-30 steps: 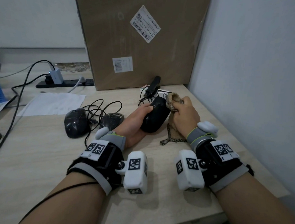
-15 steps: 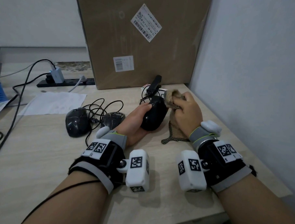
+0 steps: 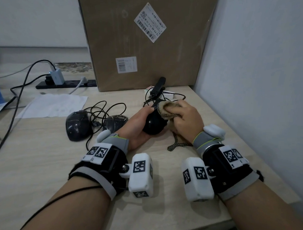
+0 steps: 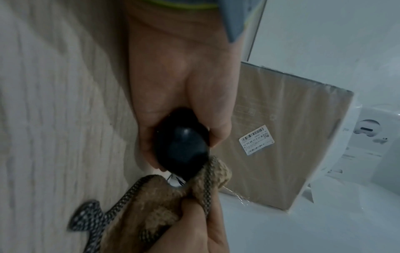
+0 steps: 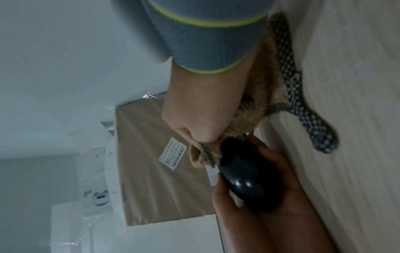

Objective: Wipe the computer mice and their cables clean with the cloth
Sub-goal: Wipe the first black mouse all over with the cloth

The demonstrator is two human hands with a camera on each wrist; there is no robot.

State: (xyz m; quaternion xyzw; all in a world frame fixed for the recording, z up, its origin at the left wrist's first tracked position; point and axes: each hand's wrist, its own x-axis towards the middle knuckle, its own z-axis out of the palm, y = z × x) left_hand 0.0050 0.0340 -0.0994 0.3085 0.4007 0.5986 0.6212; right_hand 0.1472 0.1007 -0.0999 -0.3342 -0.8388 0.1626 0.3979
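Observation:
My left hand (image 3: pixel 138 122) grips a glossy black mouse (image 3: pixel 154 123) from below, tilted up off the desk; the mouse (image 4: pixel 180 145) also shows in the left wrist view and the mouse (image 5: pixel 249 181) in the right wrist view. My right hand (image 3: pixel 185 119) holds a bunched tan cloth (image 3: pixel 166 109) with a checkered trim and presses it onto the front top of that mouse. The cloth's tail (image 3: pixel 175 144) lies on the desk below my right wrist. Two more dark mice (image 3: pixel 78 124) (image 3: pixel 115 120) lie to the left with tangled black cables (image 3: pixel 102 111) between them.
A large cardboard box (image 3: pixel 143 41) stands at the back of the wooden desk (image 3: pixel 32 158), against the right wall (image 3: pixel 261 76). A black stick-shaped device (image 3: pixel 158 86) lies on a small white box before it. A paper sheet (image 3: pixel 54 105), power strip (image 3: pixel 67 84) and cables fill the left.
My right hand has slid the cloth leftward, from the mouse's right side onto its front top. The left hand keeps its hold on the mouse.

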